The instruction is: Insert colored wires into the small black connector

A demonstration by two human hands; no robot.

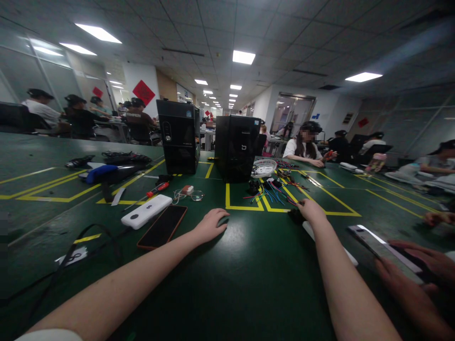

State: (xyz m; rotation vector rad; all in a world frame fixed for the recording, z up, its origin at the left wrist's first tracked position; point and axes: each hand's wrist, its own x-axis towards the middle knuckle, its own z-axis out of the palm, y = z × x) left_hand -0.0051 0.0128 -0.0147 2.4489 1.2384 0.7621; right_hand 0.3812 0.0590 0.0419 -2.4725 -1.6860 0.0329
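Note:
My left hand (211,225) rests on the green tabletop with nothing in it, its fingers apart and slightly curled. It lies right of a dark phone with an orange edge (163,227) and a white power bank (147,211). My right hand (312,210) is closed at the edge of a spread of red, blue and black cables (275,192). A small black item (295,217) sits against its fingertips; what exactly the fingers grip is hidden. Under my right wrist lies a white bar-shaped object (350,255), partly covered by the forearm.
Two black computer towers (179,137) stand ahead, with a white basket (264,167) beside the right one. Left lie a red screwdriver (157,189), glasses (197,195) and a black strap (117,241). At right, another person's hands (408,279) hold a phone (384,251).

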